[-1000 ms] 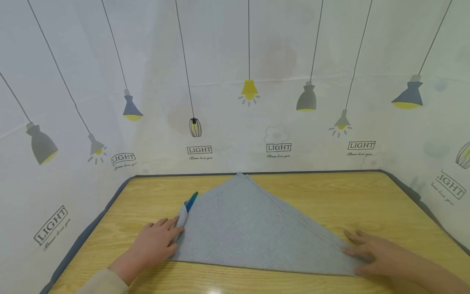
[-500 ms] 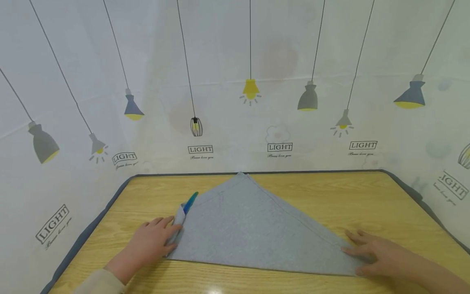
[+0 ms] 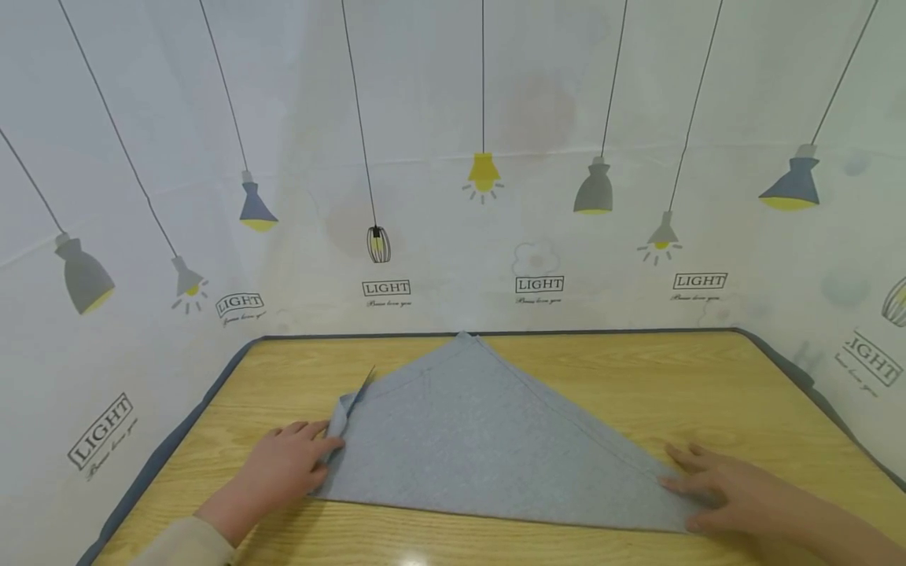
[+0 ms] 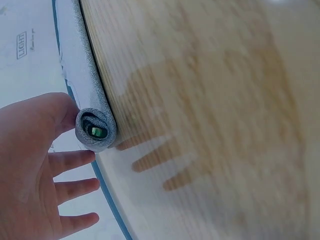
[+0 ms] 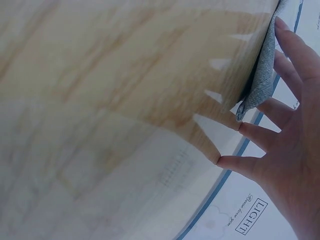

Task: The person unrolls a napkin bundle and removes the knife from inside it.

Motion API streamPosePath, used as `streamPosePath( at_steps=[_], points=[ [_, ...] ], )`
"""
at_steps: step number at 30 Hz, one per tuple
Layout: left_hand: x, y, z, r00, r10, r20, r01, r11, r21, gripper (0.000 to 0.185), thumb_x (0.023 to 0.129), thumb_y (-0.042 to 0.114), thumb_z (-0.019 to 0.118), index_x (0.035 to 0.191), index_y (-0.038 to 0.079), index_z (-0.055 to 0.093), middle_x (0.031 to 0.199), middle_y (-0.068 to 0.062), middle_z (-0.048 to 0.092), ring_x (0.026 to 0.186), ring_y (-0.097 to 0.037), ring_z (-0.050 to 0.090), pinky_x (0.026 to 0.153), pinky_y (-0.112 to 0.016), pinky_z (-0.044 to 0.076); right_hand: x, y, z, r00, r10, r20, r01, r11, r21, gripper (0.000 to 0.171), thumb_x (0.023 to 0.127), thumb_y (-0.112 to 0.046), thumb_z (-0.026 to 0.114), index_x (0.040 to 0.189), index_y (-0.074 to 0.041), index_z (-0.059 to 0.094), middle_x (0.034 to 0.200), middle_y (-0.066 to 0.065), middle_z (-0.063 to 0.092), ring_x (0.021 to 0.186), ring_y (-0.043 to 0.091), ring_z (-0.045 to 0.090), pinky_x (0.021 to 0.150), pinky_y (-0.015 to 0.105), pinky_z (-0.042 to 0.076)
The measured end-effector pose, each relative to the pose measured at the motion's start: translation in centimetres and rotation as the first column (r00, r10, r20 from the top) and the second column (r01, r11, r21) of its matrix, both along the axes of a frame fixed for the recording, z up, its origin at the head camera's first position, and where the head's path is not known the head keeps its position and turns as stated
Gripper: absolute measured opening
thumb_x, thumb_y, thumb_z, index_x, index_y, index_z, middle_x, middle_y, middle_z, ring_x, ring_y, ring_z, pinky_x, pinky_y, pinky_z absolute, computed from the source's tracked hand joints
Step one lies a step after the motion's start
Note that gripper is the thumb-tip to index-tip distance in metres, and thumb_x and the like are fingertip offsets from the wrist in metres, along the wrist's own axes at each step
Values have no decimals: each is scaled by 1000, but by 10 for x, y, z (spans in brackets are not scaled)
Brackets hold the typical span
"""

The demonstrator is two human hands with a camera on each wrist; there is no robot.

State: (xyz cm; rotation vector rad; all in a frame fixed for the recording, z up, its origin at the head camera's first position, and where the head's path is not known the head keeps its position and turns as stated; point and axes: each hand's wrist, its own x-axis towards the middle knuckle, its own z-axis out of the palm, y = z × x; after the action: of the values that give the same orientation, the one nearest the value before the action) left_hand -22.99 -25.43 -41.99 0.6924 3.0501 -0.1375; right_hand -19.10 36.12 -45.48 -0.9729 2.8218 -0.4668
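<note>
A grey cloth [image 3: 481, 440], folded to a rough triangle, lies on the table with its left side rolled up. My left hand [image 3: 283, 468] holds that roll, the thumb over one side and fingers along the other. In the left wrist view the roll's end [image 4: 82, 131] shows something dark and shiny green [image 4: 97, 131] wrapped inside. From the roll's far end a thin dark tip [image 3: 369, 379] sticks out; the rest is hidden in the cloth. My right hand [image 3: 739, 489] rests spread on the cloth's right corner [image 5: 260, 85], other fingertips on the wood.
The wooden table [image 3: 623, 377] has a dark blue edging along its back and sides. A white wall sheet [image 3: 439, 102] printed with hanging lamps stands close behind and beside it. The cloth's far point reaches the table's back edge.
My left hand and the roll have shifted left, with more cloth lying flat. The tip showed broad blue-green before and now looks thin and dark. My right hand stays in place.
</note>
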Motion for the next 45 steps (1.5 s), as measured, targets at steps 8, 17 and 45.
streamPosePath(
  at_steps=[8,17,45],
  points=[
    [-1,-7,-2,1000,22,16,-21,1000,-9,34,91,25,66,125,19,67,128,-14,59,117,-37,54,88,-61,45,0,2,-3,999,13,-43,-13,1000,10,53,81,-52,70,127,-25,67,150,8,30,118,63,36,83,72,38],
    [-3,-12,-6,998,60,35,-58,998,-39,47,89,45,68,129,20,64,129,-15,58,116,-39,54,89,-63,44,0,2,-3,994,26,-103,-22,999,38,54,82,-55,69,127,-25,67,149,7,31,117,60,39,82,69,42],
    [-2,-29,-5,999,27,-34,-28,999,-37,32,90,19,68,121,16,68,122,-13,61,108,-37,59,80,-55,51,1,-1,-3,998,20,-58,-22,999,-24,52,81,-48,73,126,-21,68,149,6,27,116,65,36,82,74,36]
  ],
)
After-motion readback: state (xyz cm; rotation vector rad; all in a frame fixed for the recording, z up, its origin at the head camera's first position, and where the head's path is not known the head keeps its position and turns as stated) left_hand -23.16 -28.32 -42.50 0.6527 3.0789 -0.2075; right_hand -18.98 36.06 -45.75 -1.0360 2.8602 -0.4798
